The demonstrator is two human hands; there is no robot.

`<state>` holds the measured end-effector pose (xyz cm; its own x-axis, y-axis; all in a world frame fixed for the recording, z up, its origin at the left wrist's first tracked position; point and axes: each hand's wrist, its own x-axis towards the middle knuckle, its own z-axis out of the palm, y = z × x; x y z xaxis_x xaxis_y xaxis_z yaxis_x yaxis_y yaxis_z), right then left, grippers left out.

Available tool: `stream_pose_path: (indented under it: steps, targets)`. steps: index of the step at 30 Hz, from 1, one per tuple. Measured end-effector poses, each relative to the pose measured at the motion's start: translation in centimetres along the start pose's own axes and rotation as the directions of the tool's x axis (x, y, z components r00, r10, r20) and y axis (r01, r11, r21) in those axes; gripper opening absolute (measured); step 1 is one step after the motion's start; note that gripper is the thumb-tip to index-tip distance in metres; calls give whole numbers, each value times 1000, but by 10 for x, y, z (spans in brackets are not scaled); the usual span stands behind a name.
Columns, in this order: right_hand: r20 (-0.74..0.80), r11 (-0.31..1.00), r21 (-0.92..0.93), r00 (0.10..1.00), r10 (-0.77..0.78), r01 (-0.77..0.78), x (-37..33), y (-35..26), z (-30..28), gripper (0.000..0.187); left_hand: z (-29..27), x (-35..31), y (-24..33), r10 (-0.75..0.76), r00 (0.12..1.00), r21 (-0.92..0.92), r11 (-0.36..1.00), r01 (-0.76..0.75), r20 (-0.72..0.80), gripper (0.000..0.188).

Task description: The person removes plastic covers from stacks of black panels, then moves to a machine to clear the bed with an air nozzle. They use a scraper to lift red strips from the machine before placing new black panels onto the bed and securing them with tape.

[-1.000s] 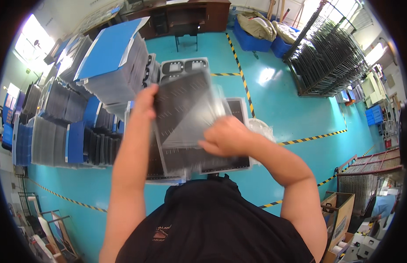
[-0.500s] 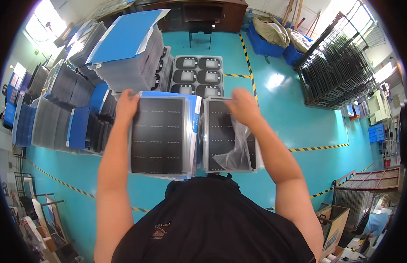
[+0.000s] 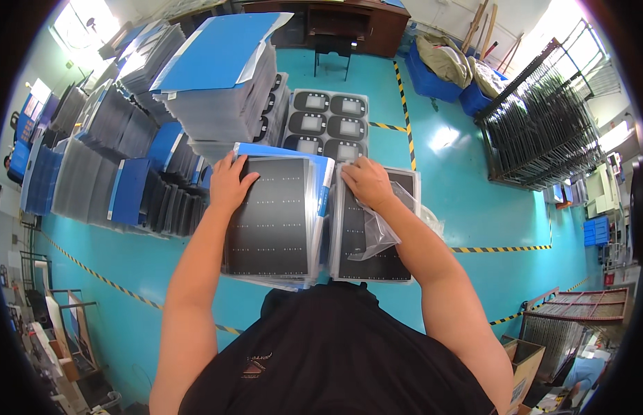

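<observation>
A stack of dark printed sheets lies in front of me on the left, with blue sheets showing past its far and right edges. My left hand rests on its far left corner, fingers and thumb apart. Beside it on the right is a second stack of dark sheets. My right hand is at this stack's far left corner, fingers curled and closed; what they grip is hidden. A crumpled clear plastic film lies over the right stack, partly under my right wrist.
Beyond the stacks stands a pile of sheets with black rounded panels. A tall pile topped in blue and more sheet piles fill the left. A black metal rack and blue bins stand at the right.
My right hand has come down and left, from a blurred position over the right stack to its far left corner. My left hand has shifted from the edge onto the left stack's top.
</observation>
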<state>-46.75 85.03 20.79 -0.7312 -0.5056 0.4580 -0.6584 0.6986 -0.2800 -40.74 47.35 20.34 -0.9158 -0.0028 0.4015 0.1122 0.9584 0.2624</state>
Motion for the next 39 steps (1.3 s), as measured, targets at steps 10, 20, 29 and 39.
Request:
stream_pose_path:
  steps: [10,20,29,39]
  targets:
    - [-57,997,45,997,-56,59,3,-5,-1,16,-2,4,-8,69,997,6,998,-69,-23,60]
    - [-82,998,56,997,9,-4,13,7,6,11,-9,30,100,200,980,-368,912,-181,15,46]
    - [-349,986,-15,923,-161,166,3,-55,-66,13,46,13,231,-23,759,-754,-143,641,650,27]
    - [553,466,690,819,153,-553,-94,-41,-246,40,-72,36,-74,-575,560,-801,-401,444,597,32]
